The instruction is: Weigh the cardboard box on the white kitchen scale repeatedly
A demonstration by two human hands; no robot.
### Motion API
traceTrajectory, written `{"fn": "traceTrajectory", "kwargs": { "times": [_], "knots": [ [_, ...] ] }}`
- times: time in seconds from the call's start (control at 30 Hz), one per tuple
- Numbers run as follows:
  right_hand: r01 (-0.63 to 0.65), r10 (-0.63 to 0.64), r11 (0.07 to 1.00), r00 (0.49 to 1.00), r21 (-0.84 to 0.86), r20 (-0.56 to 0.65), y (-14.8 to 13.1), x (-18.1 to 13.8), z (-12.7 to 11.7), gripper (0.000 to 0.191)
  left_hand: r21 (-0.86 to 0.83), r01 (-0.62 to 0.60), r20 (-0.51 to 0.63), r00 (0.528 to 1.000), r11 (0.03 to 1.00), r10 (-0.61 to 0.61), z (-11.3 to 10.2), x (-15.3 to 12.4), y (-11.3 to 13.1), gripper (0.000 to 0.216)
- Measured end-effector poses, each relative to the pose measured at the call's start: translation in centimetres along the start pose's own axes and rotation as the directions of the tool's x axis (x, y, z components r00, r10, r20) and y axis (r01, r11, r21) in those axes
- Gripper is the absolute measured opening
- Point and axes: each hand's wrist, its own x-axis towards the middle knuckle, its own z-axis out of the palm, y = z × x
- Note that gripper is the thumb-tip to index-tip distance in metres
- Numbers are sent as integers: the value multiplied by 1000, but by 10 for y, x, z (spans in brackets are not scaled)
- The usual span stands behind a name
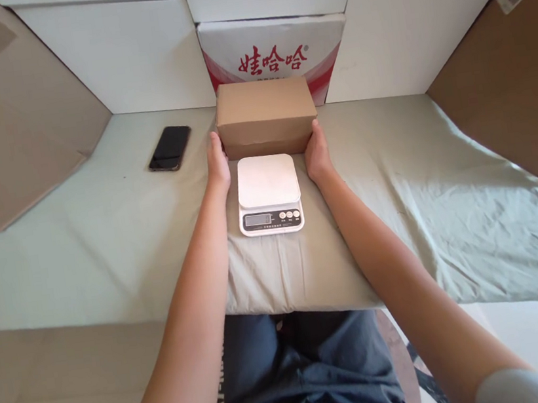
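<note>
A closed brown cardboard box (264, 103) is gripped at its two ends between my hands, just behind the scale. My left hand (218, 163) presses on its left end, thumb up along the near corner. On the opposite end my right hand (317, 153) does the same; the other fingers of both hands are mostly hidden by the box. Between my forearms a white digital kitchen scale (267, 185) lies on the cloth, its platform bare and its display and buttons facing me. Whether the box touches the cloth, I cannot tell.
To the left lies a black smartphone (170, 148). A white and red carton (272, 36) with red characters stands behind the box, among white boxes. Large brown cartons flank the left (5, 117) and right sides. A pale green cloth (82, 252) covers the table.
</note>
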Motion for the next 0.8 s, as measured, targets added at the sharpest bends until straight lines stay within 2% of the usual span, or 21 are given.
{"fn": "traceTrajectory", "kwargs": {
  "times": [0.17,0.3,0.37,0.47,0.6,0.8],
  "knots": [
    [-3,6,998,999,-60,45,-6,-6,0,76,-11,22,-65,998,1000,-22,6,-2,7,86],
    [15,-5,994,996,-107,90,-19,-17,-2,74,9,94,-92,991,995,-93,11,-11,21,72],
    [-10,18,992,998,-123,64,-27,-23,-7,70,39,155,-142,979,987,-148,12,-18,30,67],
    [-93,92,985,996,-144,-18,-34,-27,-15,65,64,233,-197,956,970,-216,12,-26,41,70],
    [-102,103,985,995,-140,-1,-31,-25,-19,69,90,263,-181,953,961,-244,8,-26,42,78],
    [-38,51,987,995,-157,81,-23,-24,-18,82,120,213,-122,972,970,-198,-4,-18,28,78]
  ]
}}
